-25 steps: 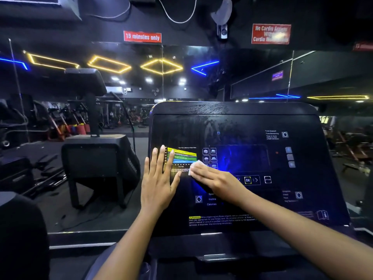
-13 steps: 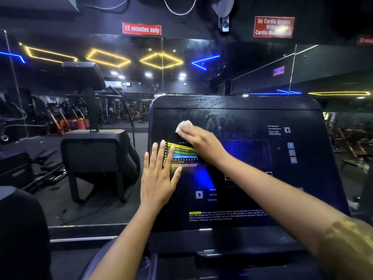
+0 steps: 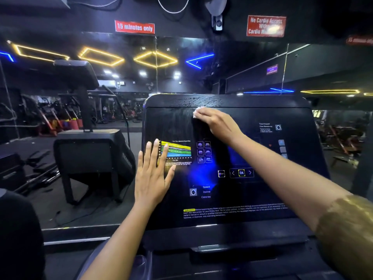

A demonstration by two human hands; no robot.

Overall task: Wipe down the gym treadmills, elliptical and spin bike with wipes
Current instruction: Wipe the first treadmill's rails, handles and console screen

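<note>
A black treadmill console (image 3: 262,188) fills the middle of the head view, with lit buttons and a coloured heart-rate chart (image 3: 177,149). My right hand (image 3: 217,123) presses a small white wipe (image 3: 196,112) flat against the top of the panel, just under its upper rim; only a corner of the wipe shows past my fingertips. My left hand (image 3: 154,174) lies flat and spread on the console's left edge, holding nothing, beside the chart. Wet streaks show on the panel's upper part.
Another machine's black console (image 3: 90,154) stands to the left, seen from behind. A mirror wall ahead reflects gym equipment and neon lights. Red signs (image 3: 134,27) hang above. A dark rounded shape (image 3: 18,235) sits at the lower left.
My right hand with the wipe has gone from the centre buttons up to the upper left, then right along the top of the panel. My left hand has stayed put.
</note>
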